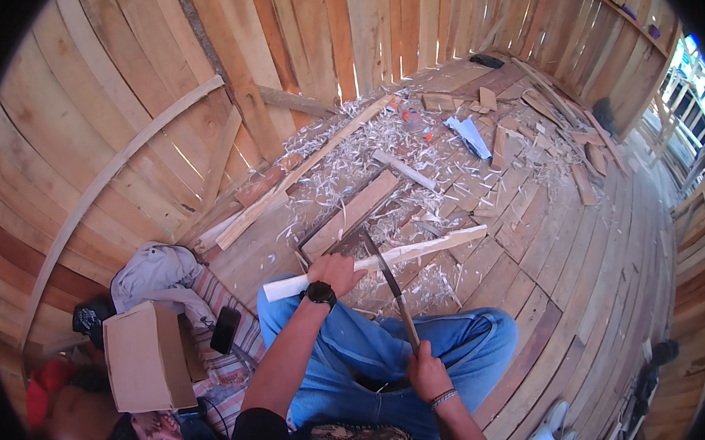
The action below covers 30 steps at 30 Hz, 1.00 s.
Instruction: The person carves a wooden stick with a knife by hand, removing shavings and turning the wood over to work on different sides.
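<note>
My left hand [337,273], with a black watch on its wrist, is closed on a long pale wood strip [432,247] lying across in front of my crossed legs. My right hand [429,373] grips the lower end of a long knife [391,281]. Its dark blade points up and away and crosses the strip to the right of my left hand. Just beyond the strip, a thick reddish-brown board [352,214] lies at a slant on the floor. How the blade's edge meets the strip cannot be made out.
Wood shavings [324,161] cover the plank floor, with a long batten [300,173] among them. Offcuts [538,133] lie at the far right. At left are a cardboard box [145,357], a phone [225,330] and another person [80,419]. Light clogs [547,431] stand near right.
</note>
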Motion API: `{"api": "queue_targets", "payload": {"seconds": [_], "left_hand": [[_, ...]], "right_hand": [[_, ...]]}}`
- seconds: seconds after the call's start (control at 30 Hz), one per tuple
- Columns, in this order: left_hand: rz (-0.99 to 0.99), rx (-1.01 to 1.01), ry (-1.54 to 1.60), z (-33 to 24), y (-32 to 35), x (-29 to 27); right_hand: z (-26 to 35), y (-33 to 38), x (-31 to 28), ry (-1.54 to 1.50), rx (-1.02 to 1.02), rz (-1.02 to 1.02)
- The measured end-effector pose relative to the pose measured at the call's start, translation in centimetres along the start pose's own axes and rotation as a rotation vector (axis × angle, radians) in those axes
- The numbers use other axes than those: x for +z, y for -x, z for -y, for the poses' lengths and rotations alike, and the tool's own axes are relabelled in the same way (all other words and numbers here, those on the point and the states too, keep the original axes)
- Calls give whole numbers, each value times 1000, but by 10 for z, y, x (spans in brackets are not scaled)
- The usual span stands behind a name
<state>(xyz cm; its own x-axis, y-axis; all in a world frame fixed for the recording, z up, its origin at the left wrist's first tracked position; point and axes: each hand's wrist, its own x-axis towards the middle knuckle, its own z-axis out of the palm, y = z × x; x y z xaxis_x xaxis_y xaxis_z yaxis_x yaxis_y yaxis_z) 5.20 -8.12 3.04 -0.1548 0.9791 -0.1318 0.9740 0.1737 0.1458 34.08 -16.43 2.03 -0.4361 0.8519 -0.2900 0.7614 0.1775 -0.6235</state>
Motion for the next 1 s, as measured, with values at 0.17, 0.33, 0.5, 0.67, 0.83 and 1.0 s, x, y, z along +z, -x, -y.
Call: {"api": "queue_targets", "payload": {"seconds": [0.17, 0.33, 0.5, 0.67, 0.83, 1.0], "left_hand": [[10, 6, -6, -1, -3, -3], [17, 43, -59, 6, -4, 0], [-41, 79, -80, -4, -2, 3], [-17, 45, -99, -6, -4, 7], [36, 62, -66, -18, -3, 5], [29, 94, -49, -29, -2, 10]], "right_hand": [[0, 21, -10, -40, 50, 58], [-4, 0, -17, -70, 34, 124], [-15, -37, 14, -28, 2, 80], [-3, -53, 9, -35, -7, 51], [-13, -24, 3, 17, 55, 50], [-12, -5, -1, -28, 87, 20]]}}
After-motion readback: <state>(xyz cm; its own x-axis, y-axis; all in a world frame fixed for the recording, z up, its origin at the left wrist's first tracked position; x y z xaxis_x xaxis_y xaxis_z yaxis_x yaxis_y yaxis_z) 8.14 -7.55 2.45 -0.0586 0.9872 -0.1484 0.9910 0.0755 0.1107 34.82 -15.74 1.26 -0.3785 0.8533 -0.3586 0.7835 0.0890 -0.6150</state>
